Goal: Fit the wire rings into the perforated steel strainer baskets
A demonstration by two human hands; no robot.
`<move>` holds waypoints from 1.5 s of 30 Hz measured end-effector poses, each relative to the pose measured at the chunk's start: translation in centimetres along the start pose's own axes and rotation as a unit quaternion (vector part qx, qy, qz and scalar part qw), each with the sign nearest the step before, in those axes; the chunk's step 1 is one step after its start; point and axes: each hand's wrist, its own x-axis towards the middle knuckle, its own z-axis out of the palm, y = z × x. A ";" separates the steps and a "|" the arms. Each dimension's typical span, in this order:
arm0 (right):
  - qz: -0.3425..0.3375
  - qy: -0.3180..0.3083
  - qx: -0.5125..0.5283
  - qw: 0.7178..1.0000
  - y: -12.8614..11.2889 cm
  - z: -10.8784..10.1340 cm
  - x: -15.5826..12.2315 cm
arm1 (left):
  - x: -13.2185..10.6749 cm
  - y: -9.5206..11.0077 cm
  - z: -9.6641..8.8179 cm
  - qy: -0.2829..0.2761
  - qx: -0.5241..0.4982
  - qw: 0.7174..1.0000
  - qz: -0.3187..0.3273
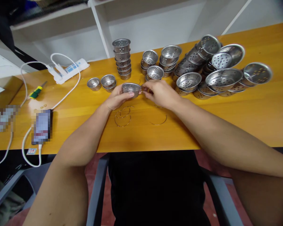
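My left hand [119, 98] is closed around a small perforated metal cup [131, 88], thumb on its front side. At the right side of this cup, my right hand [159, 92] has its fingers pinched on a thin, gold-coloured wire, of which only a short bit shows. Several loose curved wires [123, 126] lie on the table below the left hand. Another curved wire [165, 121] lies below the right hand. Just behind the held cup stand two nested perforated cups [108, 82] and a single small one [93, 84].
A tall stack of perforated cups [124, 59] stands at the back. Many more stacked cups [188, 82] crowd the right. On the left are a white power strip [72, 71] with cables, a screwdriver [36, 92] and a phone [41, 127] on the table [141, 141].
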 end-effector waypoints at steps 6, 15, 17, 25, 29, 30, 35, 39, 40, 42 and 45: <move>0.029 0.006 -0.071 0.997 0.8 0.3 0.0 | 0.5 -1.1 -0.8 0.028 0.050 0.997 0.046; 0.022 0.034 -0.036 0.999 2.4 -0.5 0.0 | 1.5 -2.5 -2.2 0.077 0.092 0.988 0.096; 0.020 0.044 -0.033 0.998 2.3 -0.7 -0.1 | 1.5 -2.7 -2.4 0.075 0.097 0.987 0.102; 0.017 0.067 -0.023 0.997 1.8 -0.9 0.0 | 2.4 -4.2 -4.0 0.050 0.128 0.979 0.151; 0.043 0.064 -0.020 0.997 1.7 -1.1 0.0 | 2.5 -4.2 -4.4 0.066 0.195 0.963 0.172; 0.049 0.063 -0.014 0.997 1.6 -1.1 0.0 | 2.5 -4.1 -4.4 0.075 0.218 0.957 0.178; 0.063 0.058 0.030 0.996 1.4 -1.0 0.1 | 2.2 -3.8 -4.4 0.116 0.275 0.933 0.201; 0.061 0.060 0.055 0.995 1.4 -0.9 0.1 | 2.1 -3.9 -4.4 0.121 0.290 0.928 0.200; 0.057 0.061 0.063 0.994 1.4 -0.9 0.1 | 2.2 -3.9 -4.4 0.119 0.292 0.928 0.199; 0.050 0.064 0.080 0.993 1.4 -0.9 0.1 | 2.2 -4.0 -4.4 0.117 0.295 0.927 0.198; 0.035 0.069 0.102 0.992 1.6 -0.6 0.2 | 2.3 -4.2 -4.5 0.116 0.300 0.926 0.197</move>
